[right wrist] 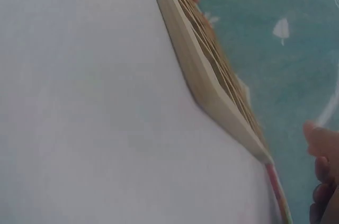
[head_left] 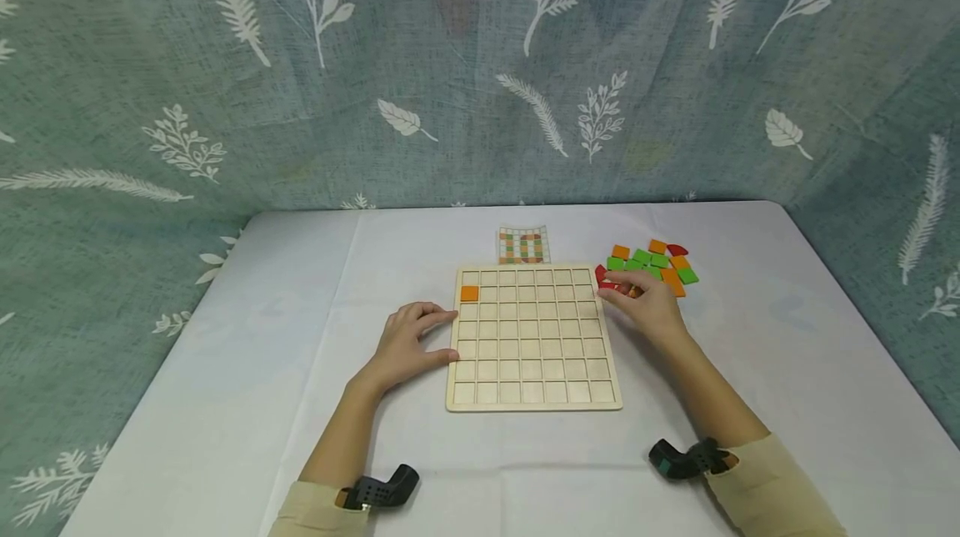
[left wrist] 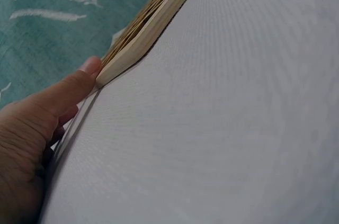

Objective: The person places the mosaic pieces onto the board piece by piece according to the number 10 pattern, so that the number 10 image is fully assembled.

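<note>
A pale wooden grid board [head_left: 532,369] lies on the table, with one orange square tile [head_left: 469,293] in a cell near its far left corner. My left hand [head_left: 405,345] rests at the board's left edge, fingertips and thumb against the rim. In the left wrist view the thumb [left wrist: 91,66] touches the board's corner. My right hand [head_left: 651,303] is over the near left part of a pile of coloured tiles, beside the board's right edge. Red pieces [head_left: 601,273] show around its fingertips, thumb and forefinger apart. In the right wrist view this hand [right wrist: 327,166] appears raised above the table.
Green tiles [head_left: 642,256], orange tiles [head_left: 657,246] and a red curved piece [head_left: 677,250] lie in the pile right of the board. A printed pattern card [head_left: 523,245] lies behind the board. White cloth [head_left: 315,337] covers the table; a leafy curtain hangs behind.
</note>
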`<state>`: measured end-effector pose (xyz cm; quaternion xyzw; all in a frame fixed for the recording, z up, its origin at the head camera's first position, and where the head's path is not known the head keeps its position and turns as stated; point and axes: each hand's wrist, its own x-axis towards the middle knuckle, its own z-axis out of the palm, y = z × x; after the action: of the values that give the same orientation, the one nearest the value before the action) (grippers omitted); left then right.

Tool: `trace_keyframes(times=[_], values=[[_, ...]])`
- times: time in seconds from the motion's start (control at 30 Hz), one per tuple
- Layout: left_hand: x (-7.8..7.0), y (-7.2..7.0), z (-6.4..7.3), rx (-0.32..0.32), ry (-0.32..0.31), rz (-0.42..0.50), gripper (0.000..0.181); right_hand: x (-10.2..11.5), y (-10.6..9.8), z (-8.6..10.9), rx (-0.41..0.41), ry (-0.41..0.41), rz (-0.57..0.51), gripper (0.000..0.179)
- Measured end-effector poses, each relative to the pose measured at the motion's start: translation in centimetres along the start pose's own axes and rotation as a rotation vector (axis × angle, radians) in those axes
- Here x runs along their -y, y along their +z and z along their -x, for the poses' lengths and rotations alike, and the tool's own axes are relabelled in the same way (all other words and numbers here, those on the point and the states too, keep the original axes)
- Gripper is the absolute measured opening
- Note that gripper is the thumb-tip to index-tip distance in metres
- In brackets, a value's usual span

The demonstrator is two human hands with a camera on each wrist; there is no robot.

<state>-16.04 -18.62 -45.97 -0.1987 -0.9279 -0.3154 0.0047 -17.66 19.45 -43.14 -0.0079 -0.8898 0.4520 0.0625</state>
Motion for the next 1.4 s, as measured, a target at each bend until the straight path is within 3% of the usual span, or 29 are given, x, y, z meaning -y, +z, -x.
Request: trace_keyframes(times=[0.27,0.53,0.83,1.17,1.4], values=[[-0.2,0.0,-0.1,0.008,0.013,0.002,0.063,-2.8,-1.9,0.5,-0.043,0.036,0.062,0.041],[-0.2,0.1,0.0,0.000,0.011,0.006,0.062,-4.9,-2.1,0.3,-0.032,0.062,0.080,0.044],[-0.2,0.0,0.3,0.006,0.004,0.005,0.063,-5.0,-2.0,0.2,0.011,0.072,0.146,0.036],[0.2,-0.1,0.0,-0.003,0.023,-0.006,0.063,-4.7,-1.8,0.2,-0.004,-0.077,0.243,0.030],[0.1,-0.1,0.2,-0.006,0.018,0.000,0.063,-4.3,-2.1,0.0,0.021,-0.019,0.229,0.035]])
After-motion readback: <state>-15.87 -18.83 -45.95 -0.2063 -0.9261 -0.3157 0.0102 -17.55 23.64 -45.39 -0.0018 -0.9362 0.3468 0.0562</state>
